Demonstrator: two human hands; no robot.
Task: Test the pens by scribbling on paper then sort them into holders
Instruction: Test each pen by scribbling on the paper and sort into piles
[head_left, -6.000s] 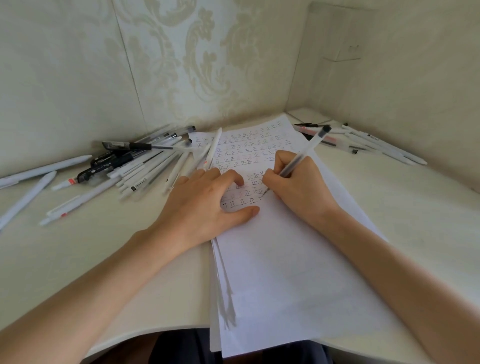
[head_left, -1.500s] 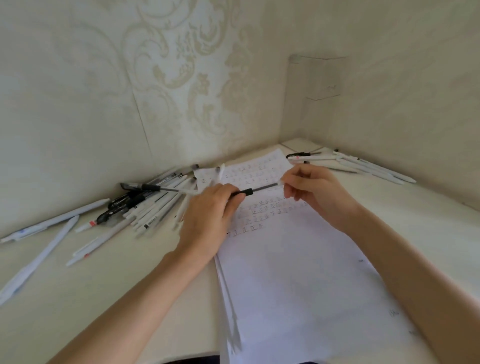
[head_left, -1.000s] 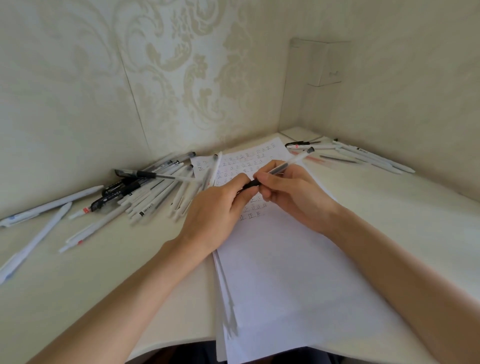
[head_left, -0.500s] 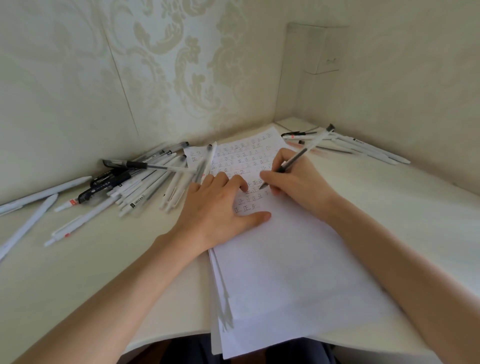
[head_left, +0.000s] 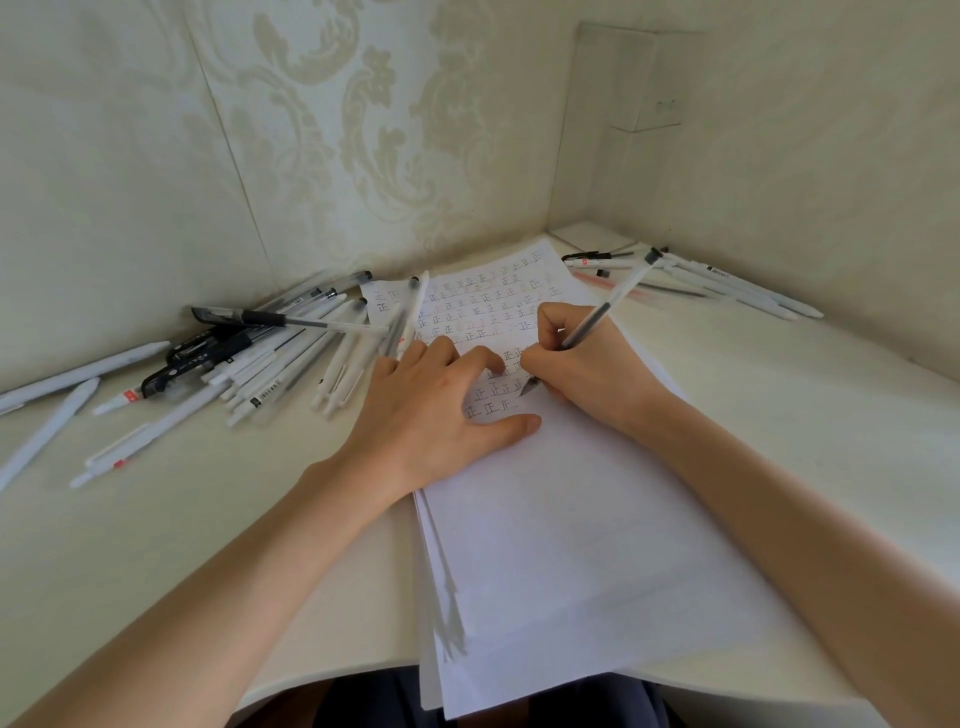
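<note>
**Pen tip down on paper, right hand gripping**

Our right hand (head_left: 587, 369) pinches the pen (head_left: 608, 306) low on the barrel. The tip touches the paper (head_left: 571, 545) and the back end tilts toward 1 o'clock. Our left hand (head_left: 431, 410) lies flat, fingers spread, pressing the sheet at 9 o'clock of the tip. Pen pile (head_left: 270, 358) at 10 o'clock, smaller group (head_left: 727, 286) at 2 o'clock. Bare desk (head_left: 805, 441) at 3 o'clock. Paper overhangs the edge at 6 o'clock.

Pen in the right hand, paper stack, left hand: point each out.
Pen (head_left: 609, 300): head view, clear barrel above fingers.
Paper stack (head_left: 571, 545): head view, blank lower area.
Left hand (head_left: 431, 410): head view, back of hand.
</note>
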